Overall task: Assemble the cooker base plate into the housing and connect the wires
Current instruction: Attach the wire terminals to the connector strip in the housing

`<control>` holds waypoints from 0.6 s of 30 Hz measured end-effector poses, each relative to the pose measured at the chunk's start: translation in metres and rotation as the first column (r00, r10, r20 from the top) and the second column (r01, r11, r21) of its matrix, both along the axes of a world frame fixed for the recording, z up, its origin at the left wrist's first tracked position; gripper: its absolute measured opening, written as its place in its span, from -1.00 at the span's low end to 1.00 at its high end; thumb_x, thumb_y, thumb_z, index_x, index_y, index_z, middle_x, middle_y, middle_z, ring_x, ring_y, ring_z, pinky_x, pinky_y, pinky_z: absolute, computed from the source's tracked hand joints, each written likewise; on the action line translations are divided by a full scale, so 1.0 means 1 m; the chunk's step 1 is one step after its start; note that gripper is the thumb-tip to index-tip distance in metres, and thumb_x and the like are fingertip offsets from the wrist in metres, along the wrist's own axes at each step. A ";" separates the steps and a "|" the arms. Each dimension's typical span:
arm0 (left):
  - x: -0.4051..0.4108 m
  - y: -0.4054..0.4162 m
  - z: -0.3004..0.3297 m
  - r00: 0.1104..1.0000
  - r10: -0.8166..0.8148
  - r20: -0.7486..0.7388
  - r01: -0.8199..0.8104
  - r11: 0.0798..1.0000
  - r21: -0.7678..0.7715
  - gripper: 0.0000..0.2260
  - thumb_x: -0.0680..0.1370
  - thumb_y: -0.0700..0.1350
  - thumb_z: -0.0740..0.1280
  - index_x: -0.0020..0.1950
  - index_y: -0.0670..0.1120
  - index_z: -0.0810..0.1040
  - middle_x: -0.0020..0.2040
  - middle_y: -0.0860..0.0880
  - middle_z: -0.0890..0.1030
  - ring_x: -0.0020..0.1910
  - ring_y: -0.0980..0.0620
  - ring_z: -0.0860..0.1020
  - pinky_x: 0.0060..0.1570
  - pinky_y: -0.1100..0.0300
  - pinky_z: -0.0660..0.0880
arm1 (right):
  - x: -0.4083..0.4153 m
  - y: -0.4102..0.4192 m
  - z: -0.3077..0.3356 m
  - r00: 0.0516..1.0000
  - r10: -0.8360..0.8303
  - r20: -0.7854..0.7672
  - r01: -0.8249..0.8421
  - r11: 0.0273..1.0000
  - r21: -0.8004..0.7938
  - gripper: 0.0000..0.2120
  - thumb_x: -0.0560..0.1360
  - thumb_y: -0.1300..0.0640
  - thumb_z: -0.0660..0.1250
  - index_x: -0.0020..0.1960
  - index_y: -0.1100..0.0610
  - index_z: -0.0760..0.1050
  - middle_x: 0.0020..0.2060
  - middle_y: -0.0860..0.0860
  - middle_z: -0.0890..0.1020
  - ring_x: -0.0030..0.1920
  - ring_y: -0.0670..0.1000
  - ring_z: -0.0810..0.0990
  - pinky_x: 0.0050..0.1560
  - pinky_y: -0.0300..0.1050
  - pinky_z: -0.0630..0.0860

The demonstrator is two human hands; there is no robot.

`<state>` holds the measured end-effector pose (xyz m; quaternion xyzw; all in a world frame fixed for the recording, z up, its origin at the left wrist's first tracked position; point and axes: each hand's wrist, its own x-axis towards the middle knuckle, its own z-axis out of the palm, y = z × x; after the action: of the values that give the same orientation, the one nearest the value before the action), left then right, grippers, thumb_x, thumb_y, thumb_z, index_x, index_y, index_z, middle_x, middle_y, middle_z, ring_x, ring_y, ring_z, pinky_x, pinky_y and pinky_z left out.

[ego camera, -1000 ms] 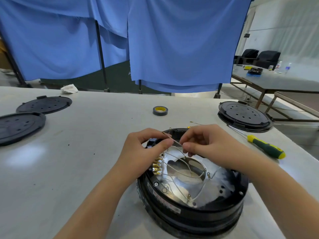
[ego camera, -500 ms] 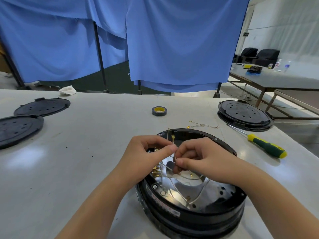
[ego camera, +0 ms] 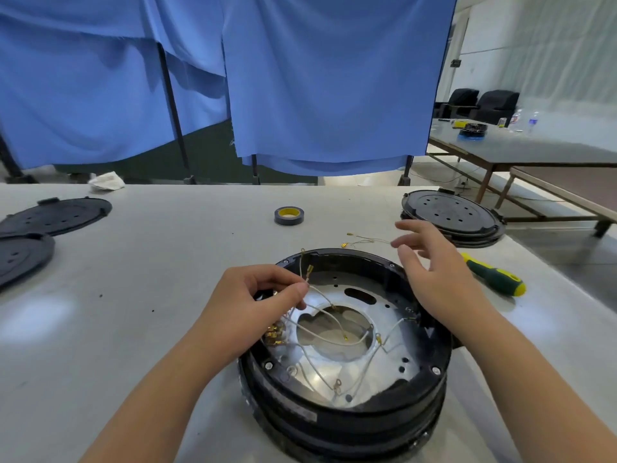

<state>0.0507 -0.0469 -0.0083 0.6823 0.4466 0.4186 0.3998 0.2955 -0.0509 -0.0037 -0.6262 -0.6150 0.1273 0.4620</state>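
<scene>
In the head view we see the black round cooker housing sitting on the white bench at lower centre of the frame, open side up. The shiny metal base plate lies inside it, with a large hole in its middle. Thin white wires with brass terminals loop across the plate, and a cluster of brass connectors sits at the housing's left inner edge.

Our left hand is at the left rim of the housing, thumb and forefinger pinching one of the white wires, whose terminal end sticks up just above the fingertips. Our right hand hovers over the housing's upper right rim with fingers spread and relaxed, holding nothing; its fingertips reach toward a loose thin wire with gold terminals that lies on the bench just beyond the housing.

To the right of that hand we see a green and yellow screwdriver lying on the bench. Beyond it, at right of centre, stands a stack of black round covers. A roll of dark tape with a yellow core lies at mid frame, well apart from the housing. Two more black round covers lie at the left edge, and a crumpled white rag rests at the bench's far edge. Blue curtains hang behind.
</scene>
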 end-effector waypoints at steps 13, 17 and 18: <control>0.038 -0.018 0.028 0.933 -0.153 -0.327 0.225 0.954 0.195 -0.89 0.48 -0.12 0.43 -0.21 0.08 0.63 -0.25 0.20 0.66 -0.21 0.25 0.61 -0.18 0.43 0.48 | 0.009 0.013 -0.016 0.970 0.109 -0.216 -0.158 0.962 -0.223 -0.72 0.60 0.22 0.15 0.15 -0.02 0.56 0.04 -0.08 0.63 0.09 -0.08 0.57 0.08 -0.26 0.45; 0.069 -0.009 0.028 0.864 -0.257 -0.434 0.320 0.944 0.076 -0.90 0.54 -0.15 0.35 -0.11 0.03 0.61 -0.23 0.06 0.65 -0.27 0.16 0.57 -0.28 0.39 0.49 | 0.010 0.014 -0.017 0.960 0.115 -0.254 -0.171 0.962 -0.211 -0.73 0.59 0.24 0.16 0.13 -0.01 0.56 0.05 0.01 0.64 0.10 0.00 0.59 0.22 -0.04 0.48; 0.076 -0.005 0.026 0.841 -0.269 -0.470 0.328 0.944 0.046 -0.89 0.55 -0.16 0.33 -0.10 0.02 0.61 -0.22 0.06 0.65 -0.29 0.18 0.56 -0.29 0.38 0.49 | 0.010 0.014 -0.018 0.957 0.117 -0.266 -0.175 0.963 -0.206 -0.73 0.59 0.24 0.16 0.11 -0.01 0.56 0.05 0.02 0.64 0.10 0.01 0.59 0.23 -0.01 0.48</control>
<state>0.1266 -0.0519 0.0178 0.8462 0.3891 0.2057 0.3004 0.3055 -0.0371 -0.0213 -0.6062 -0.5776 0.3093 0.4508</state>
